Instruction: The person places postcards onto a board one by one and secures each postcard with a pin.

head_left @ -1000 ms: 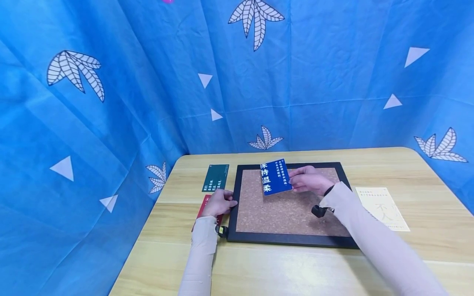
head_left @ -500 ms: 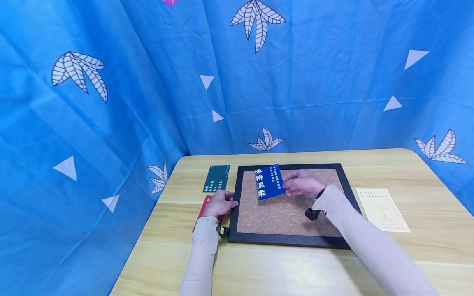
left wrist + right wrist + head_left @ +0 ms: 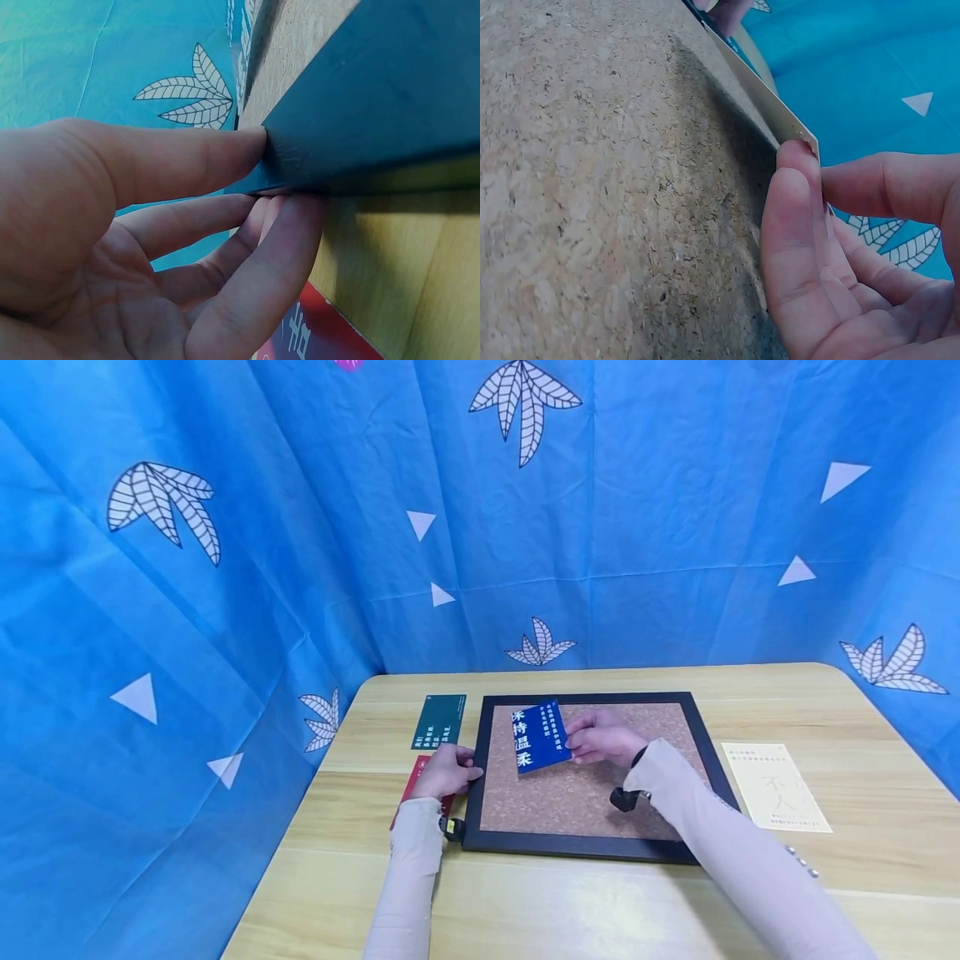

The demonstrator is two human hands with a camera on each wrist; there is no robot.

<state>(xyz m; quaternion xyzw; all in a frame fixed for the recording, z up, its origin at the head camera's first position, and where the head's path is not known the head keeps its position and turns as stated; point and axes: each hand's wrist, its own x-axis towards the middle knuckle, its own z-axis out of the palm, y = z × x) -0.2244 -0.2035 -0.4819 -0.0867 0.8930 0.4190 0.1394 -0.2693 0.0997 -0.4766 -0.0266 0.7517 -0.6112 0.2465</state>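
A blue card (image 3: 542, 739) with white lettering is pinched at its right edge by my right hand (image 3: 606, 739). It slants over the left part of a dark-framed cork board (image 3: 570, 806). In the right wrist view, thumb and fingers (image 3: 789, 217) hold the card's pale underside (image 3: 761, 94) close above the cork, with a shadow below. My left hand (image 3: 446, 770) grips the board's left side. The left wrist view has its thumb (image 3: 202, 157) against the dark frame (image 3: 382, 97) and its fingertips at the frame's lower edge.
Left of the board lie a green card (image 3: 438, 720) and a red card (image 3: 412, 781), the red one partly under my left hand and wrist. A pale yellow card (image 3: 776, 787) lies to the right. A blue patterned curtain (image 3: 660, 527) hangs behind the wooden table (image 3: 570, 902).
My right hand has brought the blue card leftward and down towards the cork, on the board's left part. The left hand has stayed on the frame's side.
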